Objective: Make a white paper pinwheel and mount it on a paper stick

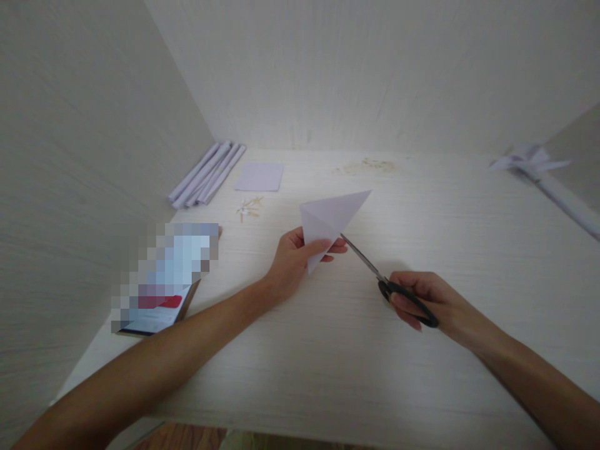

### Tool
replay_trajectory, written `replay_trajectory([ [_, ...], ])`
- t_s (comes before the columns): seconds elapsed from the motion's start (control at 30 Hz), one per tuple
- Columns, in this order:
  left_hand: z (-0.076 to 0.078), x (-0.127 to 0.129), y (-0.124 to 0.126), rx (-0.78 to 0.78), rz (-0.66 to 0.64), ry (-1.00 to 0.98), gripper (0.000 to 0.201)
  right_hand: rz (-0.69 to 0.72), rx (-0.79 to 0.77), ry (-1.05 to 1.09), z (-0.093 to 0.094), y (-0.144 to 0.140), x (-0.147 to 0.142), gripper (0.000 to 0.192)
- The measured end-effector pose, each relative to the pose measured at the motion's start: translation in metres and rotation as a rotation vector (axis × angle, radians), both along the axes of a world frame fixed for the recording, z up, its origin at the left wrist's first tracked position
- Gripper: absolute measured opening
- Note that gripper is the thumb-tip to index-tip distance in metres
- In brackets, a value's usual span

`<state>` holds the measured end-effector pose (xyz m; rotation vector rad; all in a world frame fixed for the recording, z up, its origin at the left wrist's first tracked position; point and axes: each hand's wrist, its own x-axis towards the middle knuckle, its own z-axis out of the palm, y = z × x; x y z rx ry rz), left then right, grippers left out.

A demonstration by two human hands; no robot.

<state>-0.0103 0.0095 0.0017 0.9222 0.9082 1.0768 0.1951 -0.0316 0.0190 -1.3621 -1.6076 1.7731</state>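
Observation:
A folded, pale lilac-white paper triangle [323,215] is pinched in my left hand [295,259], thumb in front and fingers behind. One of its points reaches up to the right. My right hand [417,300] is closed around the black handles of a pair of scissors [370,265]. The metal blades look closed or nearly so, and their tip lies at the paper's lower right edge. Whether the tip touches the paper I cannot tell. Both hands are held over the white wood-grain table [290,362].
Several rolled paper tubes [209,175] lie at the back left, beside square paper sheets [260,177] and small sticks [250,207]. A phone [173,281], partly blurred, sits at the left. A paper pinwheel [532,161] on a paper tube lies at the right. Walls enclose the table.

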Motion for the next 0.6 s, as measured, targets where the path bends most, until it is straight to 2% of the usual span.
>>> replay_trajectory([
  [0.3, -0.0023, -0.0008, 0.0024, 0.004, 0.031, -0.060, 0.020, -0.017, 0.021, 0.025, -0.0041, 0.0008, 0.0030, 0.040],
  [0.6, -0.0013, -0.0011, 0.0017, -0.009, 0.041, -0.025, 0.019, -0.052, 0.019, 0.075, -0.0092, 0.0032, 0.0061, 0.038],
])
